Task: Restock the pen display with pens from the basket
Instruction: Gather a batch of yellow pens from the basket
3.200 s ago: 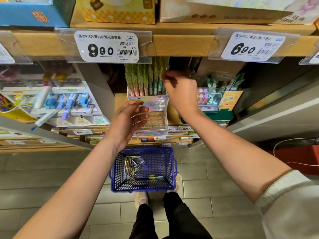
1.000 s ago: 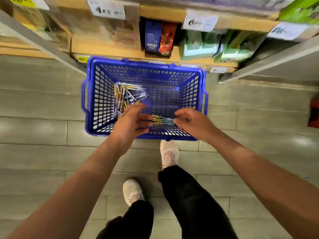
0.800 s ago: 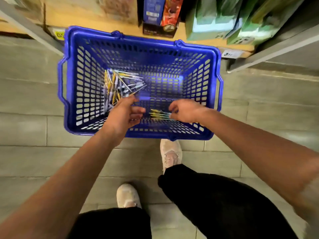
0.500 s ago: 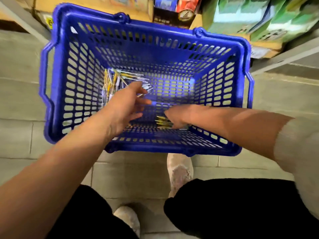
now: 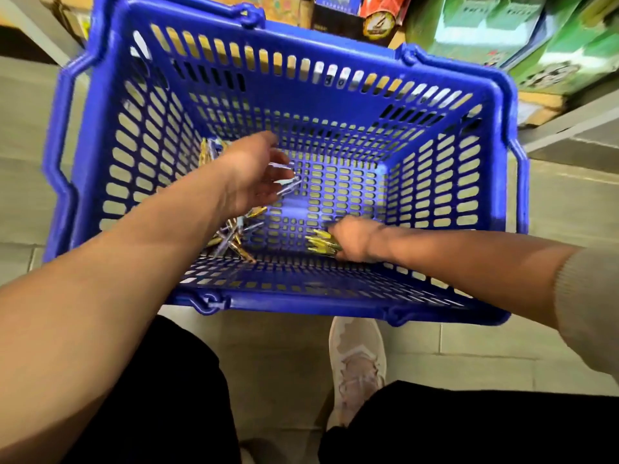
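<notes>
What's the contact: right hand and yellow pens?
Touching. Head view: right hand curls round the yellow pens low in the basket; no gap shows.

Blue perforated plastic basket stood on grey tiled floor before green cardboard boxes; loose pens lay inside left, yellow pen bundle centre-front.
</notes>
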`<state>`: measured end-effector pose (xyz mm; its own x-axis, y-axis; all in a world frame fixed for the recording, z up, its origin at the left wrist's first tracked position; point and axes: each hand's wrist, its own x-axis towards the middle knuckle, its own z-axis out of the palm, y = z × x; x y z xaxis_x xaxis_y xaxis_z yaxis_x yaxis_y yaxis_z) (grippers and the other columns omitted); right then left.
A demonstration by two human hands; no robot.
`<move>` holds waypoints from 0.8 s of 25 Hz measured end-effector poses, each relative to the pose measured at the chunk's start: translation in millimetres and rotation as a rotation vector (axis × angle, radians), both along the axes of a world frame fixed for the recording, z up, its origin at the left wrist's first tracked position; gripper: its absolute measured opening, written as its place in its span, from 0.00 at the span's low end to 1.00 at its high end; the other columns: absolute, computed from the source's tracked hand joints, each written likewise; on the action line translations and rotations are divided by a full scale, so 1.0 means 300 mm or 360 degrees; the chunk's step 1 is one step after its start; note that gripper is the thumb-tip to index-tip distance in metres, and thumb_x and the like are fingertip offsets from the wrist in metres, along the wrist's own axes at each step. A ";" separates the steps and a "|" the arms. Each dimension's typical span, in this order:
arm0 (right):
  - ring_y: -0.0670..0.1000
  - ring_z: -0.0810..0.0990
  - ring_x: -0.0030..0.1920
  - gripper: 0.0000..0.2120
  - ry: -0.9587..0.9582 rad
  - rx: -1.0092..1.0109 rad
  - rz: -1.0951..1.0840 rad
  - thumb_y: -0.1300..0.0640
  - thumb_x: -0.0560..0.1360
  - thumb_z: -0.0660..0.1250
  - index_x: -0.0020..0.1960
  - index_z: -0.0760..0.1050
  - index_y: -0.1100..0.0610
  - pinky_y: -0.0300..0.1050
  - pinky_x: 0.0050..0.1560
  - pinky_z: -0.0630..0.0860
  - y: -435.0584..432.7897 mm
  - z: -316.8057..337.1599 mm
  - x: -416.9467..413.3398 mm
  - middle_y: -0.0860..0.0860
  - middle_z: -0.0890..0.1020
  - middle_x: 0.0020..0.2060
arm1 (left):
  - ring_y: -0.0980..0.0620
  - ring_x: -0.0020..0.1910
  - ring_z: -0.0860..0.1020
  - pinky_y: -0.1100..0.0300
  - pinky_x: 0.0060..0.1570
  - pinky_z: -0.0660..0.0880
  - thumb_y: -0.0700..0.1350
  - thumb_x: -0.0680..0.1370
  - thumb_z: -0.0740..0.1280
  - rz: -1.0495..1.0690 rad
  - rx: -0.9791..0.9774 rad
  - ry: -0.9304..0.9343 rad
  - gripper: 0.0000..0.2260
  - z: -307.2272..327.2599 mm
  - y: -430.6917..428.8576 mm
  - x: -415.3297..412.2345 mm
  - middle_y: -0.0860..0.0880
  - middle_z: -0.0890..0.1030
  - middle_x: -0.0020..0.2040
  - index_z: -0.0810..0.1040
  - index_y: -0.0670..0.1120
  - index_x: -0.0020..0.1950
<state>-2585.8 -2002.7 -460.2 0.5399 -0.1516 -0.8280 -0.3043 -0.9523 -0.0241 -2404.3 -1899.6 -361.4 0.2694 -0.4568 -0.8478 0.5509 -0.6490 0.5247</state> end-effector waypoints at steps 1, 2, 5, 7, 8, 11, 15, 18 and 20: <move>0.57 0.82 0.50 0.21 -0.0005 0.0011 -0.0061 0.47 0.78 0.71 0.64 0.75 0.59 0.50 0.49 0.82 -0.011 -0.015 -0.010 0.57 0.82 0.55 | 0.50 0.35 0.75 0.58 0.41 0.70 0.54 0.84 0.54 -0.0058 0.0034 -0.0013 0.17 -0.013 0.001 -0.009 0.49 0.80 0.38 0.74 0.48 0.43; 0.55 0.81 0.48 0.23 -0.0021 0.0034 -0.0122 0.45 0.76 0.72 0.65 0.75 0.59 0.48 0.47 0.81 -0.019 -0.028 -0.019 0.56 0.82 0.54 | 0.50 0.36 0.75 0.58 0.40 0.70 0.54 0.85 0.54 -0.0126 0.0066 -0.0027 0.16 -0.022 0.002 -0.019 0.48 0.80 0.39 0.74 0.48 0.44; 0.51 0.79 0.44 0.28 -0.0005 0.0130 -0.0310 0.43 0.73 0.74 0.67 0.73 0.56 0.41 0.35 0.74 -0.049 -0.059 -0.021 0.49 0.79 0.45 | 0.48 0.41 0.76 0.55 0.44 0.73 0.55 0.85 0.55 -0.0221 0.0129 -0.0083 0.16 -0.040 0.009 -0.028 0.48 0.82 0.42 0.76 0.47 0.47; 0.48 0.77 0.42 0.27 -0.0016 0.0170 -0.0389 0.45 0.73 0.74 0.68 0.74 0.55 0.39 0.35 0.69 -0.064 -0.061 -0.016 0.46 0.76 0.42 | 0.48 0.41 0.76 0.56 0.43 0.73 0.54 0.85 0.56 -0.0222 0.0138 -0.0095 0.15 -0.045 0.019 -0.032 0.48 0.82 0.42 0.75 0.47 0.47; 0.48 0.78 0.44 0.25 -0.0004 0.0180 -0.0391 0.46 0.74 0.74 0.67 0.75 0.54 0.40 0.39 0.71 -0.071 -0.057 -0.014 0.46 0.78 0.45 | 0.48 0.40 0.75 0.56 0.43 0.72 0.54 0.85 0.56 -0.0242 0.0150 -0.0103 0.15 -0.048 0.023 -0.036 0.47 0.81 0.43 0.75 0.47 0.47; 0.49 0.81 0.54 0.21 0.0010 0.0171 -0.0357 0.49 0.77 0.71 0.67 0.76 0.54 0.42 0.51 0.75 -0.089 -0.033 0.002 0.49 0.83 0.56 | 0.48 0.45 0.75 0.57 0.42 0.73 0.50 0.85 0.57 -0.0339 0.0213 -0.0164 0.11 -0.053 0.042 -0.059 0.47 0.82 0.48 0.75 0.46 0.52; 0.46 0.83 0.41 0.12 -0.0365 0.0373 -0.0764 0.48 0.74 0.75 0.53 0.78 0.52 0.47 0.53 0.80 -0.096 0.040 0.078 0.48 0.85 0.41 | 0.50 0.52 0.78 0.53 0.58 0.76 0.47 0.85 0.59 -0.0362 0.0203 -0.0231 0.09 -0.054 0.043 -0.087 0.48 0.80 0.57 0.76 0.46 0.58; 0.44 0.85 0.36 0.10 -0.0717 0.0867 -0.1288 0.53 0.71 0.79 0.44 0.78 0.50 0.43 0.46 0.82 -0.033 0.096 0.149 0.46 0.85 0.36 | 0.50 0.49 0.81 0.53 0.60 0.75 0.49 0.85 0.60 -0.0307 0.0150 -0.0036 0.09 -0.049 0.033 -0.106 0.49 0.83 0.52 0.77 0.47 0.57; 0.47 0.86 0.40 0.08 -0.0813 0.1222 -0.1526 0.60 0.72 0.78 0.46 0.80 0.53 0.44 0.48 0.84 0.017 0.110 0.174 0.48 0.85 0.36 | 0.47 0.49 0.85 0.49 0.63 0.77 0.46 0.85 0.62 -0.0205 0.0116 0.0027 0.08 -0.047 0.036 -0.115 0.46 0.86 0.50 0.79 0.45 0.56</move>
